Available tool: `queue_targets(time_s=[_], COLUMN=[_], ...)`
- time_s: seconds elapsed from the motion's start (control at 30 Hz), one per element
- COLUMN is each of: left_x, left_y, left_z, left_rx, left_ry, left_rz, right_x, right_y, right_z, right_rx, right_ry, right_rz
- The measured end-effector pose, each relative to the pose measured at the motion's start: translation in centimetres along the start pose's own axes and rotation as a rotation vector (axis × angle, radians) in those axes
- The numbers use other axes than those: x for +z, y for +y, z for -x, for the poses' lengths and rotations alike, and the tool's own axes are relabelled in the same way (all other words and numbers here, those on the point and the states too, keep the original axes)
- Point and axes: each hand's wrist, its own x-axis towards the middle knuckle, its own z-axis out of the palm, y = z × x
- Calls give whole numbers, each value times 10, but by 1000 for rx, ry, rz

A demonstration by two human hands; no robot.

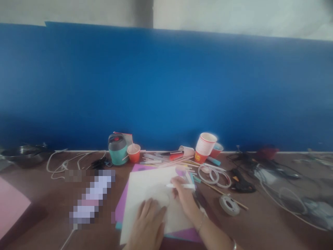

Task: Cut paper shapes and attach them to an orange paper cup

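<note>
1. Watching the head feed from my end: the white pen (187, 186) is in the right hand (182, 197), pinched between thumb and fingers. It's over the right side of the white sheet (139, 185), toward that sheet's far edge.

2. Left hand (148, 222) isn't gripping anything that I can see. It's lying palm down with the fingers a bit spread, near the sheet's near edge.

3. Key relation, I reckon, is pen to paper: the long axis runs sideways, roughly along the desk's (260, 222) far edge, narrow end pointing left. Right hand is obviously the nearer one; the left sits nearer me and to the left of that narrow end.

4. Can't tell if the tip touches paper or floats over it. Fingers cover the pen's middle.

5. There's a pale rounded patch by the left fingertips, too washed out to call an object or a mark.

6. Purple sheet (120, 203) underneath is mostly covered. The frame cuts off the left wrist and the desk's near edge, a pixelated block (91, 199) masks something on the left, and the clutter by the right edge is smeary.
</note>
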Motion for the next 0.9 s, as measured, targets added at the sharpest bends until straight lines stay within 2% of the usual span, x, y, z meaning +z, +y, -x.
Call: queue_targets(time_s=[0.23,0.37,0.57,0.73,0.9], left_x=[-1,-2,-4,-8,-6], left_y=[-3,0,0,7,8], left_z=[3,4,3,0,-1], left_rx=[8,-60,-47,-148,-101], left_ry=[-6,26,79,-26,-50], left_rz=[-12,-24,27,202,165], right_x=[0,0,-1,-1,0], right_y=[2,-1,-4,6,7], right_z=[2,2,1,-2,0], right_rx=[40,14,-9,31,23], right_ry=[16,0,-8,19,0], right_rz=[6,15,36,-18,-71])
